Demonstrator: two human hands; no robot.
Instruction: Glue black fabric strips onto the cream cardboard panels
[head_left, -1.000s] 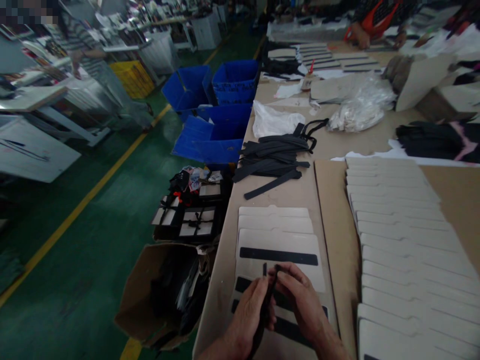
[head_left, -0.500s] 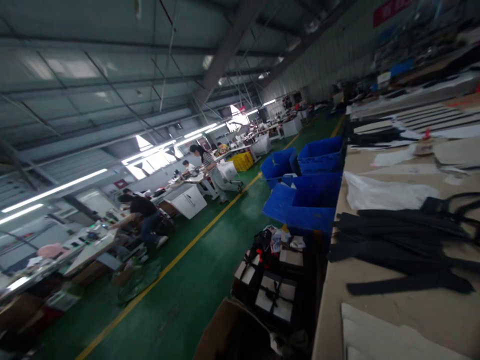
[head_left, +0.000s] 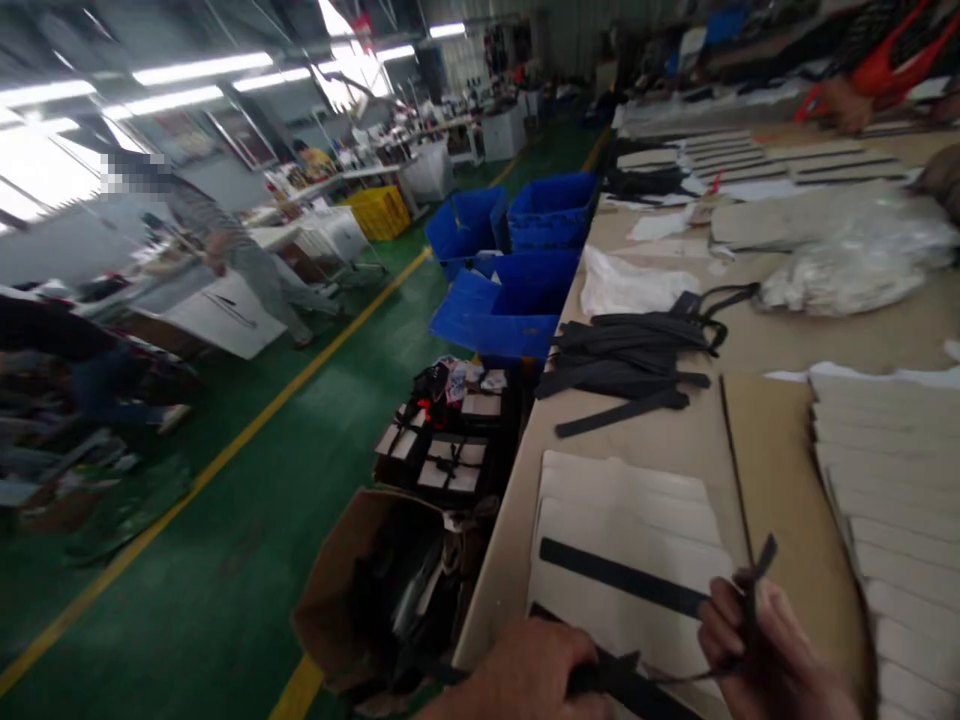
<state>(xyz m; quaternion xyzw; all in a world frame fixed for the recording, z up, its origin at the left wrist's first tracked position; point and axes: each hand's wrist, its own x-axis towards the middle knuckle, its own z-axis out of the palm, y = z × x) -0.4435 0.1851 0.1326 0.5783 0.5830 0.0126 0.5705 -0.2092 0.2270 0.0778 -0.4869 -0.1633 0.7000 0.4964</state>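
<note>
My right hand [head_left: 765, 650] is closed, its fingers pinching a thin dark strip [head_left: 763, 560] that sticks up above them. At the bottom edge, my left hand [head_left: 525, 672] curls over dark fabric strips [head_left: 630, 685], partly cut off by the frame. Under both hands lie overlapping beige panels [head_left: 615, 500]. Across these runs one flat black strip [head_left: 622, 575], its right end close to my right hand. Farther up the table is a loose pile of black strips [head_left: 630, 350].
On the right, a long row of overlapped beige panels [head_left: 892, 480] covers the tabletop. Beyond are clear plastic bags [head_left: 855, 260]. Another person's hand [head_left: 844, 105] is near a red item at the far side. Blue bins [head_left: 487, 325] and an open cardboard box [head_left: 330, 600] stand left of the table.
The view has swung down and to the right and levelled out. Both my hands, with dark strips, now show at the bottom; neither was in view before.
</note>
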